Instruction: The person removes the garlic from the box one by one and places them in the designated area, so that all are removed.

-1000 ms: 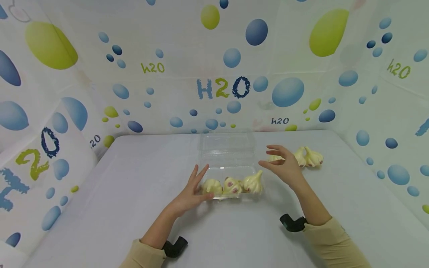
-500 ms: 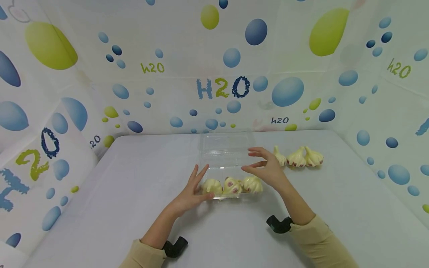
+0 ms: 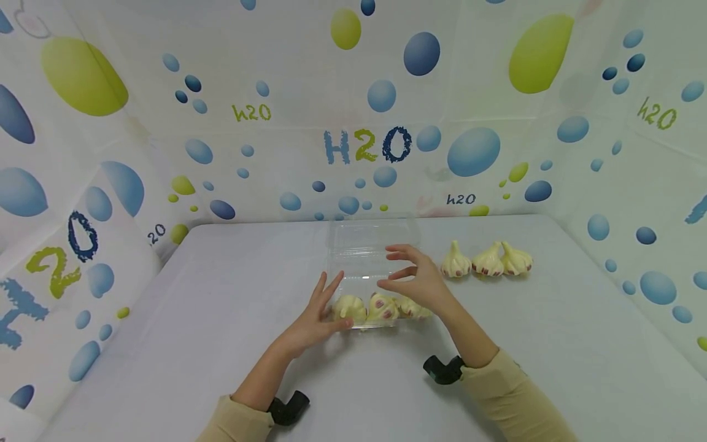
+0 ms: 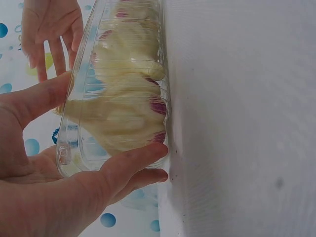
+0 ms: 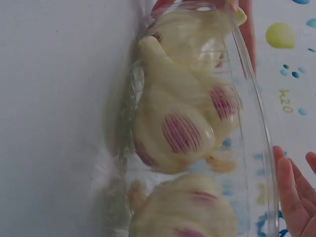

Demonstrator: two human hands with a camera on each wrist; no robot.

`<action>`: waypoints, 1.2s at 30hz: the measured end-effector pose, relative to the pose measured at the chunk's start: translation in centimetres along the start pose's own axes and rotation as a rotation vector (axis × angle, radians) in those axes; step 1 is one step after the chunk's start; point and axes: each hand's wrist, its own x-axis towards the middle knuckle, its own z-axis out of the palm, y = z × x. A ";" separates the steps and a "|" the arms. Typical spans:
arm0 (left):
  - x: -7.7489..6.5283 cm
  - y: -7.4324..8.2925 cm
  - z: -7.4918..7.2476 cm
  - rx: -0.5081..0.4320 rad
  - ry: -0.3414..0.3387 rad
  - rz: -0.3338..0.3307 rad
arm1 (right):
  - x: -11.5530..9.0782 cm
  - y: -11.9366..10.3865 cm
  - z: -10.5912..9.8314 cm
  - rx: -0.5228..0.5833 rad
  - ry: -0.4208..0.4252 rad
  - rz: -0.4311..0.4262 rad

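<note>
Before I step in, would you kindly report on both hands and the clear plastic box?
Left hand spread against box; right hand empty above it. Three glossy cream garlic bulbs inside. Lid open; only that hand in the way.

A person with bare hands (image 3: 309,322) wears a long-sleeved tan garment, the left sleeve (image 3: 239,420) and right sleeve (image 3: 516,396) ending in broad cuffs. A black, elbow-shaped fitting juts inward beside each cuff, left (image 3: 291,407) and right (image 3: 444,369).
</note>
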 end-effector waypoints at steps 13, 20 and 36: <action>-0.1 0.2 -0.1 0.013 -0.004 0.012 | 0.1 -2.2 2.0 0.066 -0.151 -0.067; -0.1 0.1 -0.1 0.006 -0.012 0.023 | 1.5 0.1 3.0 0.047 -0.202 -0.088; -0.2 0.1 -0.1 -0.008 -0.016 0.032 | 2.6 0.7 3.9 -0.073 -0.425 -0.131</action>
